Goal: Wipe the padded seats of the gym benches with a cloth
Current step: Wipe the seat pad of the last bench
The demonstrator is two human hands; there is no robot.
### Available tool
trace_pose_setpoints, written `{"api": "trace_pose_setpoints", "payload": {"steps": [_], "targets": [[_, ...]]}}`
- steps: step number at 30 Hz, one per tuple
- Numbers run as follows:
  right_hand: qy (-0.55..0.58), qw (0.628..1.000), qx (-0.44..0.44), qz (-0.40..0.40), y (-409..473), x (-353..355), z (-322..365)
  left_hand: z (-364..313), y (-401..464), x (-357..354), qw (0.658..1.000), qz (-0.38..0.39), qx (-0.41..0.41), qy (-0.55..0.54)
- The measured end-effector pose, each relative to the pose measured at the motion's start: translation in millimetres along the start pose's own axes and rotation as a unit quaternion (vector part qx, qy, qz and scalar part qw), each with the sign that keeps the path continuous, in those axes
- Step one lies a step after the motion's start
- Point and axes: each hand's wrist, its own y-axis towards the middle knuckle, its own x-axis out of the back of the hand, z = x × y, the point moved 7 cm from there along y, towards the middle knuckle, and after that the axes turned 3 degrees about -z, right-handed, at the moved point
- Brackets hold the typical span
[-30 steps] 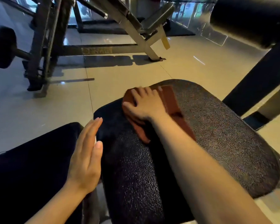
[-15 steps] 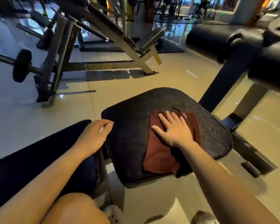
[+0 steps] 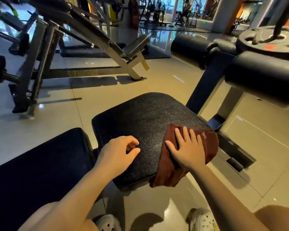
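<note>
Gym floor, black padded seat (image 3: pixel 145 124) of bench: right hand (image 3: pixel 188 150) flat, fingers straight, pressing brown cloth (image 3: pixel 168 174) over right edge; left hand (image 3: pixel 118 154) loosely curled, empty, near left edge; wiping mid-stroke, next likely back across unwiped far corner.

Padded seat (image 3: pixel 145 124): black, grained vinyl, rounded corners, lying flat, lit with a faint sheen. Second black pad (image 3: pixel 40 164) just beside it on the left, narrow gap between, in deep shadow. Cloth (image 3: pixel 210 145): rust-brown towel, folded, spread over the seat's right near corner; its near end droops past the seat's edge and hangs loose toward the floor.
</note>
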Motion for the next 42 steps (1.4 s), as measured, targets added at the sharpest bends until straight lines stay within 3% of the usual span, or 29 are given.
{"api": "trace_pose_setpoints", "payload": {"steps": [5, 9, 12, 15, 16, 18, 22, 25, 28, 31, 34, 37, 40, 42], "targets": [[0.020, 0.991, 0.130, 0.012, -30.0, -16.8, 88.9, -13.1, 0.7, -6.8, 0.998, 0.003, -0.062, 0.027], [0.008, 0.981, 0.193, 0.036, -29.0, -24.8, 115.6, -12.2, -4.2, -7.5, 0.997, -0.002, -0.074, 0.007], [0.132, 0.965, 0.224, -0.023, -33.3, -3.5, 104.5, -7.5, -5.4, -5.9, 0.996, -0.008, -0.086, 0.024], [0.187, 0.945, 0.160, -0.215, -49.8, 23.5, 48.4, -7.5, -11.1, -12.4, 0.992, 0.009, -0.105, 0.072], [0.195, 0.942, 0.119, -0.246, -56.0, 24.3, 24.7, -9.1, -13.5, -16.5, 0.990, 0.020, -0.113, 0.084], [0.196, 0.944, 0.064, -0.258, -68.8, 17.2, -9.6, -9.6, -17.5, -27.4, 0.983, 0.067, -0.123, 0.117], [0.179, 0.944, 0.082, -0.264, -83.6, 4.4, -22.9, -3.3, -23.8, -40.1, 0.975, 0.100, -0.115, 0.163], [0.191, 0.941, 0.133, -0.247, -85.1, 4.1, -19.5, 6.4, -28.6, -39.0, 0.980, 0.095, -0.073, 0.159], [0.133, 0.931, 0.232, -0.248, -87.8, 6.9, -3.8, 11.8, -30.7, -36.4, 0.983, 0.093, -0.046, 0.149], [0.081, 0.926, 0.264, -0.258, -85.2, 4.0, 9.2, 12.6, -32.8, -38.3, 0.985, 0.084, -0.038, 0.148], [0.099, 0.927, 0.261, -0.250, -80.0, -0.1, 4.1, 10.9, -37.3, -42.2, 0.982, 0.069, -0.051, 0.168], [0.187, 0.927, 0.237, -0.223, -78.5, 4.1, -3.1, 7.5, -40.8, -45.5, 0.983, 0.048, -0.063, 0.166], [0.223, 0.940, 0.148, -0.210, -74.7, 18.5, 1.7, -4.0, -39.0, -45.0, 0.986, 0.021, -0.084, 0.142], [0.167, 0.967, 0.069, -0.182, -64.0, 24.8, 11.6, -10.7, -24.8, -39.5, 0.984, -0.013, -0.115, 0.137]]}}
